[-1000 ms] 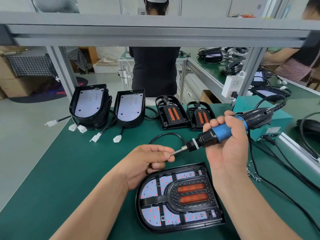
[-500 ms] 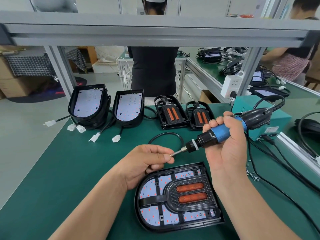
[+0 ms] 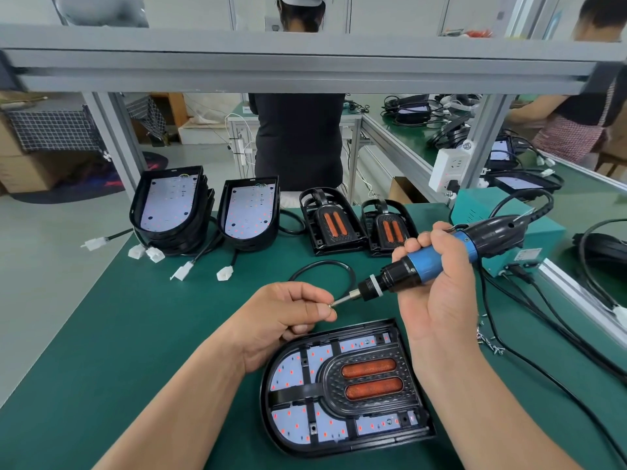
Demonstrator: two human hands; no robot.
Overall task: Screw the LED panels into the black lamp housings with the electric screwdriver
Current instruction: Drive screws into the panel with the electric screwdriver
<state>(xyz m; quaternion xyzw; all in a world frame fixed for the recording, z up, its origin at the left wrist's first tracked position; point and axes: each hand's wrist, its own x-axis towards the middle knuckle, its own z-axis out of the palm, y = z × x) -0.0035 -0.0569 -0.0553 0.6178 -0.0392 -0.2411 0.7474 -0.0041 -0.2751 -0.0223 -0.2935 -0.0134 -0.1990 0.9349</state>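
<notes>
Right hand (image 3: 437,300) grips the screwdriver (image 3: 424,261), bit pointing left; left hand (image 3: 281,320) pinches a screw (image 3: 330,304) at its tip, above the near housing (image 3: 339,447).

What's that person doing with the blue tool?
Someone is putting a lamp together. Their left hand pinches what looks like a tiny screw against the tip of the electric screwdriver, which the right hand grips. Both are held above a black lamp housing lying on the green table with its LED panel inside. The tool is not on the lamp yet.
</notes>
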